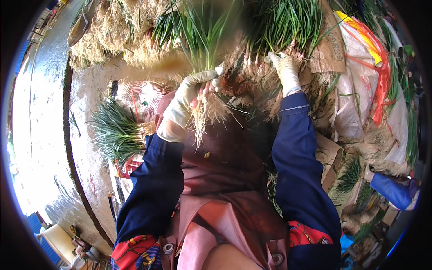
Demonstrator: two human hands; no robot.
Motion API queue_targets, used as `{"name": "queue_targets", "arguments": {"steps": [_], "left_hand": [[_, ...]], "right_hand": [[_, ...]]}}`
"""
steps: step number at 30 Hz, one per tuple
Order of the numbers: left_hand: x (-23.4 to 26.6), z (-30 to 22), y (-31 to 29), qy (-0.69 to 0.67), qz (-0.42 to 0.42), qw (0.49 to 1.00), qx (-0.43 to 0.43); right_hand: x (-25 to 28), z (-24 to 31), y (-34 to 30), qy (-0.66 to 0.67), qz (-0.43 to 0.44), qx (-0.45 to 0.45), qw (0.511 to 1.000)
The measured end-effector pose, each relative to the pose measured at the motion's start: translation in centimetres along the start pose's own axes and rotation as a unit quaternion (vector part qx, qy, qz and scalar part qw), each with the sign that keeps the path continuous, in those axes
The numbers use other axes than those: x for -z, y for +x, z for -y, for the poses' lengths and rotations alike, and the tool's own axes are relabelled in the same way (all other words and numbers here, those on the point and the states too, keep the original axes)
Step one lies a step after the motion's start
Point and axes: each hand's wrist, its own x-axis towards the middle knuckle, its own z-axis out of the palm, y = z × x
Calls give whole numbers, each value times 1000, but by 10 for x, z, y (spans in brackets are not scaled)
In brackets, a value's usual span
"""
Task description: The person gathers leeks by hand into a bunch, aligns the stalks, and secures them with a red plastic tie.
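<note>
At upper centre, your left hand (196, 92) wraps tightly around a bunch of green onions (202, 49); your right hand (284, 72), half-curled, touches the pile (288, 27), grip unclear. One bundle (118, 132) lies gathered at left; plenty seems left.

Glossy pale floor (87, 117), dark seam (67, 108), leftward glare (22, 148).

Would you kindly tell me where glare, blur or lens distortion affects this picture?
Head view: bright glare washes out much of the floor at left; head view: hazy smears blur patches near the top, one beside the green stalks in the left hand; head view: the dark floor line looks bowed, inside a black circular rim.
</note>
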Motion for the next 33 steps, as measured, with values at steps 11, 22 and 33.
{"name": "queue_targets", "arguments": {"steps": [11, 22, 33], "left_hand": [[11, 7, -2, 71, -16, 997, -2], [22, 11, -1, 40, -39, 998, -2], [23, 15, 2, 65, -52, 997, 3]], "right_hand": [[-31, 32, 25, -298, -79, -20, 951], [10, -3, -2, 521, 191, -21, 832], [-57, 37, 13, -102, 66, -72, 990]]}}
